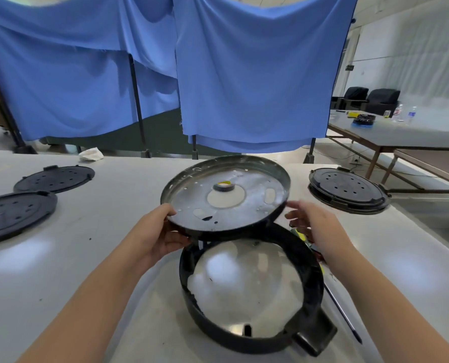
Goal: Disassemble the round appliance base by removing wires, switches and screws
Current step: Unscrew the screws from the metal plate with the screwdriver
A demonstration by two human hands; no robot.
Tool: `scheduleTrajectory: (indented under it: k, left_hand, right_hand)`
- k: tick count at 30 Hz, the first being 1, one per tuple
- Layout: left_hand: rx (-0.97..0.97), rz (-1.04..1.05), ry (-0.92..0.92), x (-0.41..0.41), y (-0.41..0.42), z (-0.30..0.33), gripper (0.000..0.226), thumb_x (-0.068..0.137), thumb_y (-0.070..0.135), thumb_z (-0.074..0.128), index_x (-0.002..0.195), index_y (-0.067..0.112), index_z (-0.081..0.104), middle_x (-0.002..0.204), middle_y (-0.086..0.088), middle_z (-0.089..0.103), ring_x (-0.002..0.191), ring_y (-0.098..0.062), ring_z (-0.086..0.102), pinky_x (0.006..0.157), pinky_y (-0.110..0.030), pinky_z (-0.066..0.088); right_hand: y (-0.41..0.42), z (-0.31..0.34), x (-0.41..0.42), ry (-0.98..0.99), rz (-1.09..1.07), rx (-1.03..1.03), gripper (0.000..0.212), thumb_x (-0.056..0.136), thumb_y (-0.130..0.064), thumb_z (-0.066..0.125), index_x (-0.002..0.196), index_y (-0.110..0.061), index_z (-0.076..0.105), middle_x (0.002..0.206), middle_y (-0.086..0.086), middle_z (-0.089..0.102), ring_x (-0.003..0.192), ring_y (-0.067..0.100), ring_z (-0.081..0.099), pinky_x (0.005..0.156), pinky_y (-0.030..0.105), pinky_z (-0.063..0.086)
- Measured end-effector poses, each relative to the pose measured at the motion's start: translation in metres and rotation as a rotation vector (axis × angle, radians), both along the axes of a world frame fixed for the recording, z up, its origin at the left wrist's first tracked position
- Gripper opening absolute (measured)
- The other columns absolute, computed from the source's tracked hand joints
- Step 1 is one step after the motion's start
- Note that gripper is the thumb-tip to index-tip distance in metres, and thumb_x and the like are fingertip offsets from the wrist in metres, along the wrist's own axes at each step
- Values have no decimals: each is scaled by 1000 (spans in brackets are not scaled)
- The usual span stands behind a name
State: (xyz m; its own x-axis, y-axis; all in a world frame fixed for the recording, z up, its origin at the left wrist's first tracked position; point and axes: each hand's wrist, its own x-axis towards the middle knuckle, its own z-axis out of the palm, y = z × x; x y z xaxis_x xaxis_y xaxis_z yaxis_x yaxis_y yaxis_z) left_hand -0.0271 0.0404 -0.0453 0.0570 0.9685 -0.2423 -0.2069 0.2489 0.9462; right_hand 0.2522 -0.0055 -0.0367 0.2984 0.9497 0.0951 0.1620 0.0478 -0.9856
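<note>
A round metal plate (226, 197) with a raised rim and a small ring at its middle is lifted and tilted above the black round base shell (252, 292). My left hand (160, 231) grips the plate's near left edge, thumb on top. My right hand (315, 226) hovers at the plate's right edge with fingers spread; contact is unclear. The shell on the white table (92, 258) shows a shiny inner surface and a black tab at its near right.
Two black round lids (16, 210) (54, 178) lie at the left. A stack of black lids (347, 188) sits at the right. A long screwdriver (342, 313) lies right of the shell. Blue cloth screens (244, 74) hang behind the table.
</note>
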Motion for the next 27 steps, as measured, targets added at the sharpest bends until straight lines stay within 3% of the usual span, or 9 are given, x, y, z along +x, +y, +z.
scheduleTrajectory:
  k: [3,6,8,12,16,19,22,27]
  left_hand:
    - [24,23,-49,-7,2,-5,16,91,14,44,92,3,55,60,-11,67,51,-25,67,50,-29,56]
    - [46,74,-69,-18,5,-7,17,93,14,43,92,3,56,67,-14,71,59,-27,71,52,-29,57]
    - [51,126,-88,-25,7,-8,16,93,13,42,91,3,55,66,-13,72,60,-27,71,51,-29,57]
    - [55,214,-61,-38,12,-13,16,92,12,42,91,2,54,64,-12,72,58,-27,71,48,-29,56]
    - [7,230,-58,-38,13,-22,17,94,14,42,87,4,54,66,-12,72,56,-24,71,49,-30,58]
    - [-61,170,-72,-30,12,-26,17,95,16,47,86,4,54,75,-18,70,57,-24,71,49,-33,59]
    - [-130,122,-88,-30,11,-27,21,95,23,51,92,2,55,71,-21,71,57,-27,72,44,-32,56]
    - [-201,91,90,-34,9,-24,39,93,41,52,95,3,54,71,-23,69,53,-30,70,41,-30,54]
  right_hand:
    - [-7,-18,-1,-269,71,36,18,90,-14,59,96,-29,67,102,-9,67,90,-3,59,76,10,42]
    - [-10,-28,0,-470,122,35,29,86,-11,61,103,-35,62,112,-12,56,102,1,54,89,16,35]
    - [-12,-31,0,-524,143,47,30,87,-11,60,105,-34,61,115,-13,52,104,0,51,89,15,33]
    - [-11,-37,1,-577,138,85,27,87,-12,59,105,-32,63,114,-13,50,102,-11,46,81,0,29]
    - [-10,-38,2,-575,151,75,24,89,-13,59,106,-30,64,116,-13,49,104,-6,47,83,6,30]
    - [-11,-39,2,-579,155,82,23,89,-13,59,106,-29,65,115,-13,49,104,-9,46,81,2,31]
    - [-11,-39,2,-568,148,88,23,89,-12,60,103,-29,65,114,-14,49,104,-14,44,79,-3,30]
    - [-10,-40,3,-569,146,91,22,89,-14,60,101,-31,65,114,-17,49,105,-18,42,83,6,30]
